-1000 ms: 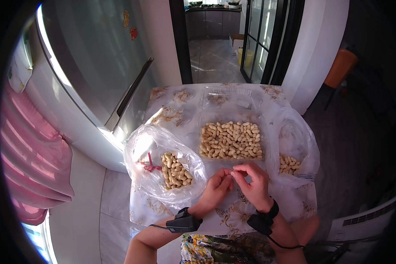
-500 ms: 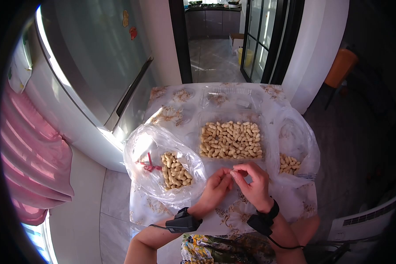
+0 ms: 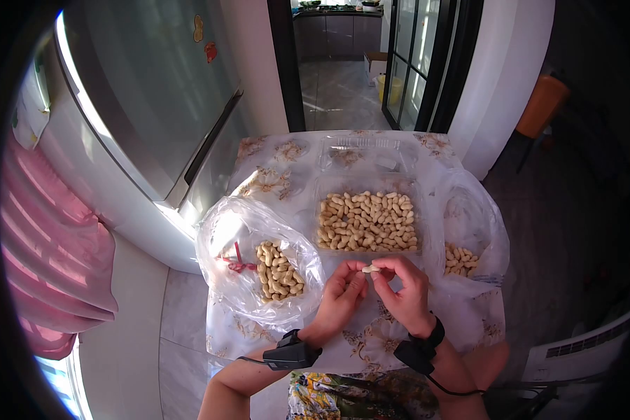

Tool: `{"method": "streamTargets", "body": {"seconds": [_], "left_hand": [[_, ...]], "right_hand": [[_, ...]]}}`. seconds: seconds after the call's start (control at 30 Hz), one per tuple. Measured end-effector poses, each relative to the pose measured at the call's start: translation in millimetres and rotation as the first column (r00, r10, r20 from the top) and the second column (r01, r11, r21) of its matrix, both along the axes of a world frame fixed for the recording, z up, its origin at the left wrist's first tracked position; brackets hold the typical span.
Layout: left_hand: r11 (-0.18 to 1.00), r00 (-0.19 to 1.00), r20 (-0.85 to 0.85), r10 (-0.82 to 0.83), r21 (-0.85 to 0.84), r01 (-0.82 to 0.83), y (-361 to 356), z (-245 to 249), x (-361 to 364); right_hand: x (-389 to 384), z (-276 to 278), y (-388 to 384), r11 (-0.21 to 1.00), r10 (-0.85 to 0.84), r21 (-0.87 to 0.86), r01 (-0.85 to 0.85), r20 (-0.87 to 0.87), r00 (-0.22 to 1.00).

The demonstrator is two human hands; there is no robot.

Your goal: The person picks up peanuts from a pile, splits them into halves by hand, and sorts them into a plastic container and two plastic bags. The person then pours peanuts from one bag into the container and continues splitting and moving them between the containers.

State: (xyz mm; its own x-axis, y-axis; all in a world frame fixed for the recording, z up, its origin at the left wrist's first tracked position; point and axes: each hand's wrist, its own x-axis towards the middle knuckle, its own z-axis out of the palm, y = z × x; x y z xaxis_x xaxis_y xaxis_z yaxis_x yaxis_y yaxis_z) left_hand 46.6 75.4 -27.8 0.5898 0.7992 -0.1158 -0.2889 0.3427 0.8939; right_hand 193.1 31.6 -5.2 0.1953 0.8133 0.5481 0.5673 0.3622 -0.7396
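Note:
Between my two hands a single peanut (image 3: 371,269) is pinched at fingertip height, just in front of a clear plastic box (image 3: 368,183) full of peanuts (image 3: 365,222). My left hand (image 3: 343,294) has its thumb and fingers closed at the peanut's left end. My right hand (image 3: 404,288) grips the other end between thumb and index finger. An open plastic bag (image 3: 220,297) with peanuts (image 3: 278,271) lies left of my hands. Another plastic bag (image 3: 469,210) holding some peanuts (image 3: 460,260) is on the right.
A flowered cloth (image 3: 266,183) covers the table. The box's clear lid (image 3: 367,155) lies behind it. A fridge (image 3: 154,91) stands at the left, an orange chair (image 3: 543,106) at the right. Beyond is a doorway with a glass door (image 3: 409,63).
The peanut between my fingertips now shows clearly, where my fingers covered it before. My fingertips have moved slightly apart.

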Motion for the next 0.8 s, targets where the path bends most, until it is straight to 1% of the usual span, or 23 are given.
{"method": "streamTargets", "body": {"seconds": [0.2, 0.27, 0.3, 0.37, 0.4, 0.47, 0.5, 0.53, 0.57, 0.6, 0.63, 0.67, 0.7, 0.73, 0.77, 0.8], "left_hand": [[1.000, 1.000, -0.021, -0.017, -0.007, 0.016, 0.8, -0.7, -1.0], [0.995, 0.994, -0.073, -0.084, -0.062, 0.080, 1.5, -0.9, -0.8], [0.995, 0.994, -0.072, -0.083, -0.063, 0.078, 1.7, 0.1, -0.7], [0.971, 0.985, 0.029, -0.172, -0.166, 0.174, 2.0, 2.5, -0.5], [0.971, 0.985, 0.031, -0.170, -0.164, 0.173, 2.4, 0.8, -1.2], [0.939, 0.969, 0.024, -0.244, -0.245, 0.243, 5.5, -7.1, -2.5], [0.942, 0.971, 0.027, -0.237, -0.240, 0.236, 4.7, -10.4, -2.2], [0.961, 0.975, 0.017, -0.222, -0.164, 0.221, 1.1, -14.9, -1.0], [0.974, 0.978, 0.008, -0.209, -0.092, 0.209, -1.9, -17.7, -0.6], [0.962, 0.961, -0.069, -0.269, 0.036, 0.272, -0.1, -17.4, -4.7], [0.961, 0.960, -0.068, -0.272, 0.034, 0.274, -0.6, -36.2, -7.5], [0.937, 0.972, -0.039, -0.230, 0.262, 0.232, -1.8, -63.2, -9.9], [0.863, 0.981, 0.000, -0.194, 0.475, 0.170, -2.7, -88.9, -11.5], [0.862, 0.981, -0.001, -0.193, 0.477, 0.171, -2.6, -88.1, -12.3], [0.860, 0.987, -0.020, -0.159, 0.488, 0.149, -1.6, -85.9, -14.3], [0.856, 0.992, -0.040, -0.122, 0.502, 0.126, 0.0, -83.4, -16.7]], "right_hand": [[-0.1, 0.9, -0.2, 1.000, 0.004, 0.001, -0.004, -0.001, 1.000], [-0.1, 1.0, -0.2, 1.000, 0.003, -0.004, -0.003, 0.002, 1.000], [-0.4, 1.1, -0.2, 1.000, 0.000, 0.000, 0.000, 0.002, 1.000], [-0.6, 2.0, -0.8, 1.000, -0.003, 0.006, 0.003, 0.003, 1.000], [-0.8, 3.9, -1.7, 1.000, -0.012, 0.022, 0.011, 0.017, 1.000], [-4.0, 12.5, 0.1, 0.999, -0.010, 0.047, 0.008, 0.038, 0.999], [-10.2, 20.1, 0.0, 0.997, 0.013, 0.079, -0.015, 0.027, 1.000], [-18.0, 28.0, -2.6, 0.994, 0.033, 0.105, -0.035, 0.013, 0.999], [-26.8, 42.9, -2.6, 0.991, 0.076, 0.110, -0.081, 0.042, 0.996], [-34.7, 48.6, 1.1, 0.982, 0.116, 0.142, -0.127, 0.083, 0.990], [-42.1, 52.8, 6.2, 0.969, 0.153, 0.173, -0.174, 0.126, 0.980], [-50.3, 56.4, 13.0, 0.970, 0.150, 0.173, -0.171, 0.127, 0.981], [-58.8, 59.9, 19.9, 0.956, 0.168, 0.205, -0.208, 0.196, 0.966], [-65.0, 62.2, 23.6, 0.940, 0.184, 0.235, -0.249, 0.265, 0.947], [-69.5, 61.6, 26.5, 0.938, 0.186, 0.240, -0.251, 0.265, 0.946], [-73.3, 58.1, 31.5, 0.942, 0.194, 0.198, -0.272, 0.342, 0.920]]}}
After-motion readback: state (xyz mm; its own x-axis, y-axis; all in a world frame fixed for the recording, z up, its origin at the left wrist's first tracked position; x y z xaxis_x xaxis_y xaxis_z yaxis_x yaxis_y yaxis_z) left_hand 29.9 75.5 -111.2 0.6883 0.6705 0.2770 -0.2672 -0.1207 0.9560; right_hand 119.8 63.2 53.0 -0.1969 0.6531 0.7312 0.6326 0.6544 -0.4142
